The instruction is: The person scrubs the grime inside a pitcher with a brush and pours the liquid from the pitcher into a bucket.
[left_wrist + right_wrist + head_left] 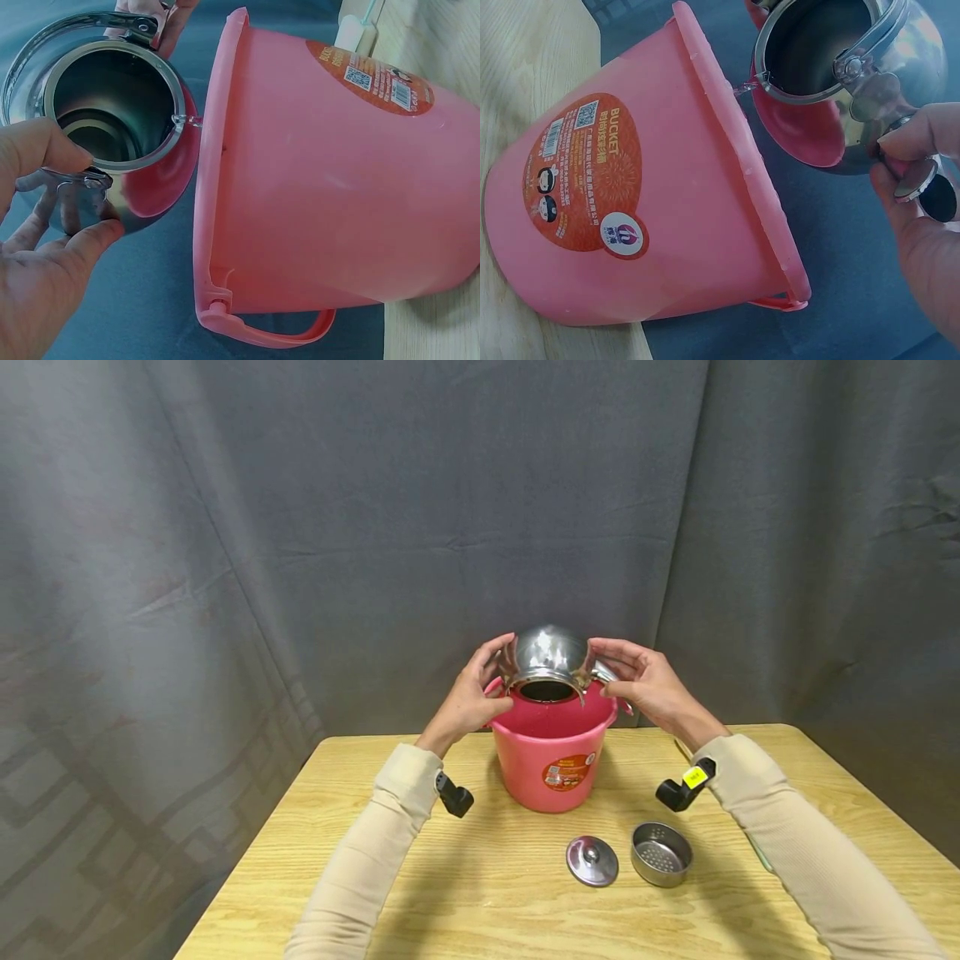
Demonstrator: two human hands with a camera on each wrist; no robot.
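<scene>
A shiny metal teapot (546,652) is tipped over the pink bucket (517,768), its round mouth facing down toward me. Clear liquid (742,88) runs in a thin stream from its rim into the bucket. My left hand (467,693) grips one side of the pot, thumb at the rim and fingers around the body, as the left wrist view shows. On the other side my right hand (652,689) holds the pot by its spout (917,180), thumb and fingers pinching it. The curved handle (45,45) lies folded down against the pot. The bucket's inside is mostly hidden.
In front of the bucket, a round metal lid (592,862) with a knob lies on the wooden table (337,827). Beside it sits a perforated metal strainer (660,852). A thin pale green object (759,853) is partly covered by my right arm. A grey curtain (420,527) hangs behind.
</scene>
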